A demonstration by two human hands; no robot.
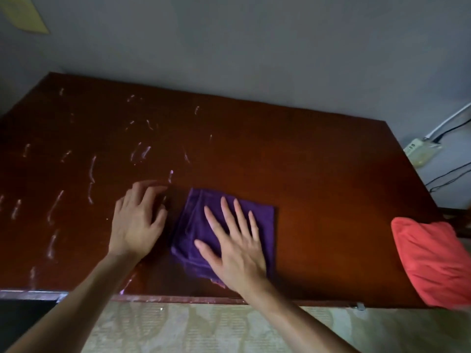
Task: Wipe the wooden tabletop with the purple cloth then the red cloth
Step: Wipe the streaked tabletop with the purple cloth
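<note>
Purple cloth (224, 233), folded, lies near the front edge of the wooden tabletop (305, 174) under my right hand (237, 250), fingers spread flat, gripping nothing. My left hand (137, 220) rests open at nine o'clock. Red cloth (433, 261) sits at three o'clock.

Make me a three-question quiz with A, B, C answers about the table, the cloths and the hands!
1. Where does the red cloth lie?
A. at the table's right edge
B. under the left hand
C. on the floor

2. How many cloths are on the wooden tabletop?
A. one
B. two
C. three

3. What is the right hand doing?
A. lifting the red cloth
B. hanging in the air
C. pressing flat on the purple cloth

Answers: 1 A, it overhangs the right edge. 2 B, one purple, one red. 3 C, its fingers are spread on the purple cloth; the left hand rests on bare wood.
</note>
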